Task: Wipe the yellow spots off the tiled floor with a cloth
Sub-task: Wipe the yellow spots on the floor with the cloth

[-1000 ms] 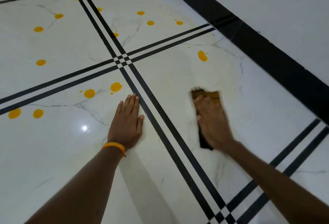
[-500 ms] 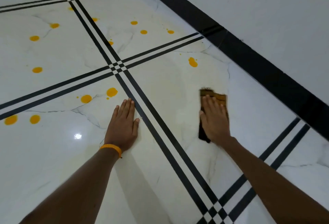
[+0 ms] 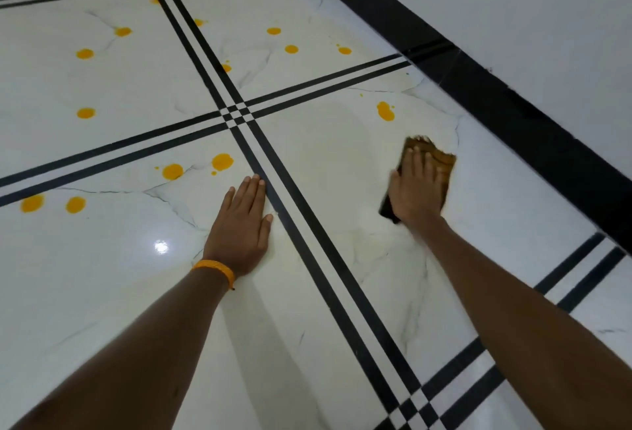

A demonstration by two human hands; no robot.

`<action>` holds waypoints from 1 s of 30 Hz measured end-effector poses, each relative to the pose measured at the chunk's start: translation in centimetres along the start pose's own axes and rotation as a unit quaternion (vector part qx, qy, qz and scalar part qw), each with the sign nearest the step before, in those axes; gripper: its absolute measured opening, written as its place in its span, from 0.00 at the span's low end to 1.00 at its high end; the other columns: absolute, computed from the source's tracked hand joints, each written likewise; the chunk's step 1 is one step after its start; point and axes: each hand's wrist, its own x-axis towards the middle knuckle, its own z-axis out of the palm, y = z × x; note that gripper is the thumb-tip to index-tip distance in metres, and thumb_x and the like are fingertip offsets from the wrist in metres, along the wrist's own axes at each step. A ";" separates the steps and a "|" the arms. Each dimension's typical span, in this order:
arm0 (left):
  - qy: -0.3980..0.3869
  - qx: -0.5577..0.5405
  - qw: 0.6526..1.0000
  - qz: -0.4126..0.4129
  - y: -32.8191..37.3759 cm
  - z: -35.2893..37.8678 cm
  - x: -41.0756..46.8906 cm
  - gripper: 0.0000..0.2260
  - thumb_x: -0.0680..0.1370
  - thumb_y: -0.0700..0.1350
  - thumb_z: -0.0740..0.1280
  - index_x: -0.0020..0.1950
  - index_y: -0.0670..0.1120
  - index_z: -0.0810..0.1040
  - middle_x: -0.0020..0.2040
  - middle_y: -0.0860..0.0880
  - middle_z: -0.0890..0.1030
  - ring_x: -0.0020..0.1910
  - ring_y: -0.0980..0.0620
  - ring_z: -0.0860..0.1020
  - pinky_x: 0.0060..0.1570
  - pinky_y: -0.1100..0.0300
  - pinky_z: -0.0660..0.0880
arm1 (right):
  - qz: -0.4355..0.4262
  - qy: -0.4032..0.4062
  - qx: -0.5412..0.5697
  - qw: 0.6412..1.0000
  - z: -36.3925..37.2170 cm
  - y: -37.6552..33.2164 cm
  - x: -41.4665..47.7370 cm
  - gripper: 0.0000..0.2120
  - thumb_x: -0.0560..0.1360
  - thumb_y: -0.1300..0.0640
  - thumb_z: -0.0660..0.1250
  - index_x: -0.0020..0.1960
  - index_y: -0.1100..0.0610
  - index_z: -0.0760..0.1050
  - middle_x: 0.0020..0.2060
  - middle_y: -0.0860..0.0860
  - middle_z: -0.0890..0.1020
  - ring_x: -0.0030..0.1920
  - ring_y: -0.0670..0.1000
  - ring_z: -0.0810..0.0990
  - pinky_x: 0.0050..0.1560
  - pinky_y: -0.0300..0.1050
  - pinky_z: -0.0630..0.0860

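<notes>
Under my right grip (image 3: 415, 188) lay the cloth (image 3: 439, 159), pressed flat by spread fingers, a spot (image 3: 385, 111) just beyond it. Soft and limp, it likely needed palm pressure. My left hand (image 3: 241, 229) braced open on the floor (image 3: 102, 275).

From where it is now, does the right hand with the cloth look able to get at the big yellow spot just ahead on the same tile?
Probably yes. The right hand presses the cloth flat, the yellow spot lies a little ahead and to the left, and only bare tile lies between them.
</notes>
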 end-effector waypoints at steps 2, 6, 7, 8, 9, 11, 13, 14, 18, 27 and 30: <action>0.000 0.002 1.000 0.000 0.0 0.0 -0.2 0.30 0.82 0.55 0.43 0.81 0.42 0.50 0.81 0.44 0.51 0.81 0.49 0.48 0.79 0.49 0.47 | -0.058 0.006 -0.003 0.998 1.1 -5.5 -0.6 0.37 0.78 0.44 0.39 0.79 0.61 0.61 0.77 0.59 0.67 0.78 0.60 0.63 0.76 0.60 0.58; -0.002 0.004 1.000 0.007 0.1 -0.4 -0.1 0.30 0.82 0.54 0.43 0.81 0.41 0.51 0.81 0.43 0.52 0.81 0.48 0.48 0.79 0.49 0.48 | -0.362 -0.056 -0.014 0.931 1.9 -8.3 -11.2 0.29 0.84 0.47 0.48 0.82 0.55 0.55 0.81 0.51 0.59 0.81 0.53 0.54 0.80 0.55 0.51; -0.004 0.005 1.000 0.007 0.1 -0.4 -0.2 0.30 0.82 0.54 0.43 0.81 0.41 0.50 0.81 0.43 0.52 0.81 0.48 0.48 0.79 0.49 0.48 | -0.357 -0.058 0.003 0.932 1.5 -6.3 -12.3 0.28 0.84 0.46 0.50 0.82 0.54 0.55 0.81 0.50 0.59 0.81 0.52 0.55 0.80 0.55 0.51; -0.004 0.004 1.000 0.006 0.1 -0.4 -0.2 0.30 0.82 0.54 0.43 0.81 0.41 0.50 0.81 0.43 0.52 0.81 0.48 0.48 0.79 0.49 0.47 | -0.318 -0.041 0.013 0.947 1.1 -4.1 -12.0 0.28 0.83 0.46 0.50 0.82 0.54 0.57 0.80 0.51 0.61 0.81 0.53 0.57 0.79 0.57 0.54; -0.003 0.004 1.000 0.005 0.1 -0.4 -0.2 0.29 0.82 0.54 0.43 0.81 0.41 0.51 0.81 0.43 0.52 0.80 0.48 0.49 0.79 0.49 0.47 | -0.256 -0.016 0.012 0.966 1.0 -1.8 -10.8 0.29 0.83 0.46 0.49 0.81 0.55 0.60 0.80 0.52 0.63 0.80 0.55 0.59 0.78 0.58 0.57; 0.000 0.006 1.000 0.003 0.1 -0.4 -0.1 0.29 0.82 0.54 0.43 0.81 0.41 0.51 0.81 0.43 0.53 0.80 0.48 0.49 0.79 0.49 0.48 | -0.143 -0.009 -0.004 0.990 0.8 1.0 -6.7 0.31 0.82 0.45 0.45 0.80 0.58 0.61 0.79 0.54 0.64 0.79 0.58 0.61 0.77 0.60 0.58; -0.006 0.005 1.000 0.003 0.0 -0.3 0.0 0.29 0.82 0.54 0.43 0.81 0.41 0.51 0.81 0.43 0.52 0.81 0.48 0.49 0.79 0.49 0.48 | -0.083 -0.026 -0.006 0.996 1.0 -0.3 -3.2 0.35 0.80 0.43 0.39 0.81 0.59 0.58 0.80 0.56 0.62 0.80 0.58 0.59 0.78 0.60 0.55; -0.009 0.003 1.000 0.002 0.0 -0.3 0.0 0.29 0.82 0.54 0.43 0.81 0.41 0.51 0.81 0.43 0.52 0.81 0.48 0.49 0.79 0.48 0.48 | -0.079 -0.033 -0.001 0.996 1.1 -2.3 -2.5 0.36 0.79 0.43 0.38 0.81 0.59 0.58 0.80 0.56 0.62 0.80 0.58 0.58 0.78 0.60 0.54; -0.015 -0.005 1.000 0.002 0.0 -0.5 0.1 0.30 0.82 0.54 0.44 0.81 0.41 0.51 0.81 0.43 0.53 0.81 0.48 0.49 0.79 0.48 0.48 | -0.270 -0.057 -0.002 0.961 2.0 -8.5 -6.4 0.32 0.81 0.44 0.42 0.82 0.56 0.56 0.81 0.52 0.60 0.81 0.55 0.56 0.79 0.57 0.53; -0.087 0.055 0.995 -0.008 0.9 -2.2 0.5 0.28 0.84 0.54 0.45 0.81 0.41 0.47 0.81 0.43 0.49 0.81 0.46 0.48 0.79 0.50 0.49 | -0.171 -0.060 0.015 0.983 1.1 -3.6 -9.9 0.33 0.82 0.43 0.40 0.83 0.56 0.53 0.82 0.52 0.56 0.82 0.55 0.52 0.80 0.58 0.49; -0.140 0.088 0.986 -0.019 1.3 -3.6 1.4 0.30 0.84 0.53 0.50 0.81 0.41 0.45 0.82 0.43 0.47 0.81 0.46 0.48 0.78 0.50 0.51 | -0.283 -0.124 0.056 0.950 0.5 -4.3 -11.1 0.32 0.82 0.41 0.40 0.83 0.53 0.49 0.82 0.49 0.51 0.82 0.51 0.46 0.81 0.57 0.49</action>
